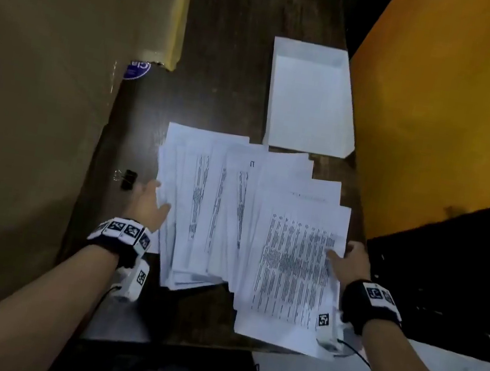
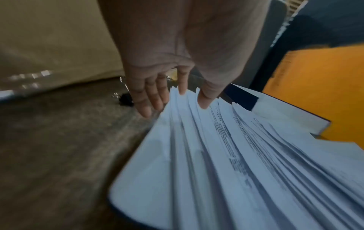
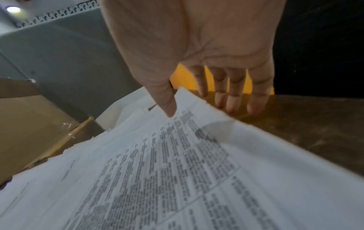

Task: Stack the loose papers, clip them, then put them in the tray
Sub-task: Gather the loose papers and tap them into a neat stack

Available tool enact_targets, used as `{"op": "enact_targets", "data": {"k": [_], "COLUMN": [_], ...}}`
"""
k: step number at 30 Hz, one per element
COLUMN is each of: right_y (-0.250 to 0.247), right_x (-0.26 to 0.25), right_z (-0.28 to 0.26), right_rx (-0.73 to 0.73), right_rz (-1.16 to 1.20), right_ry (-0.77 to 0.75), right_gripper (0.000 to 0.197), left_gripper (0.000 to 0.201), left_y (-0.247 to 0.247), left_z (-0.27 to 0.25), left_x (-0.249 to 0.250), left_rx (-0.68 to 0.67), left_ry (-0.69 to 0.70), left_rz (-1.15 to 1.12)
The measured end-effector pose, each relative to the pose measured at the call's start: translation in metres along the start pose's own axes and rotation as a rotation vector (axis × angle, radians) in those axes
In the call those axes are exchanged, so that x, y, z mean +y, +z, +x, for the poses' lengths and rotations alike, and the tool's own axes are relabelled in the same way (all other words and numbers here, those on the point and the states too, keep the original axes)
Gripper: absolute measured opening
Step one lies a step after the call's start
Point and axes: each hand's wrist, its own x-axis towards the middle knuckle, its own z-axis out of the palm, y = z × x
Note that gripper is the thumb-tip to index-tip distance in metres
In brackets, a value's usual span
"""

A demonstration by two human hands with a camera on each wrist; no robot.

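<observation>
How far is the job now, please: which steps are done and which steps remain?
Done: nothing yet. The papers lie fanned across the table.
In hand: the left hand and right hand bracket the spread's outer edges, seemingly to gather it.
Left: squaring the stack, clipping with the binder clip, placing it in the empty tray.

I work at a dark wooden table (image 1: 225,55). Printed papers (image 1: 233,215) lie fanned across its near half, sheets overlapping. A white tray (image 1: 310,99) sits flat just beyond them, toward the far right. A black binder clip (image 1: 128,179) lies just left of the papers. A brown cardboard box (image 1: 49,60) covers the table's left side.
</observation>
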Motion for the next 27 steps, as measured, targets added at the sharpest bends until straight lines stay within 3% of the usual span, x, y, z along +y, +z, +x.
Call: {"op": "enact_targets", "data": {"k": [7,13,16,22,27], "right_y": [0.020,0.036,0.050,0.062,0.064], "right_x": [-0.006,-0.038,-0.052,-0.070,-0.071], "right_z": [0.013,0.002,0.000,-0.004,-0.005], "right_rx": [0.064,0.050,0.017,-0.048,-0.159], "right_rz": [0.210,0.325,0.343,0.340,0.433], "right_ry": [0.134,0.127,0.098,0.043,-0.038], "right_gripper": [0.088,0.045,0.039,0.043,0.018], "left_gripper": [0.065,0.073,0.075,0.041,0.043], "left_y": [0.008,0.019,0.027,0.033,0.031], "left_z": [0.019,0.029,0.030,0.026,0.031], "left_x": [0.015,0.029,0.034,0.036,0.032], "left_rx": [0.083,-0.009,-0.075,-0.172,-0.229], "left_ry": [-0.195,-0.242,-0.224,-0.175,-0.283], "left_rz": [-0.283,-0.434,-0.443,-0.494,-0.607]}}
